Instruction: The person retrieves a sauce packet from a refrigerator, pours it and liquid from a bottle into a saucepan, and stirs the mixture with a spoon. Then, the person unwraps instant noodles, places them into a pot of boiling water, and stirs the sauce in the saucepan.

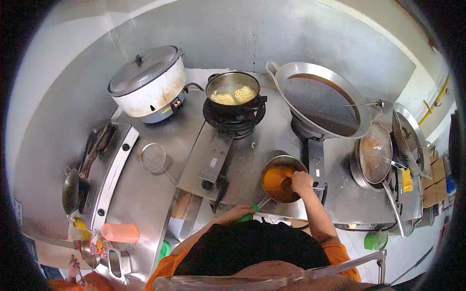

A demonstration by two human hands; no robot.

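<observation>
My left hand (236,213) is closed around the green handle (249,213) of a metal saucepan (290,162) near the counter's front edge. Orange-brown contents (277,180) cover the pan's bottom. Over the pan's right rim, my right hand (302,183) is closed on something dark that reaches down into the contents; its shape is mostly hidden by the fingers. Behind the pan, a pot (233,77) with noodles (234,96) in water stands on a black burner (234,116).
A wide wok (320,68) of dark liquid stands at back right, with strainers (376,153) beyond. A white cooker (148,92) is at back left. A small sieve (154,158) and an orange cup (120,233) lie left. Another person's hand (74,269) shows bottom left.
</observation>
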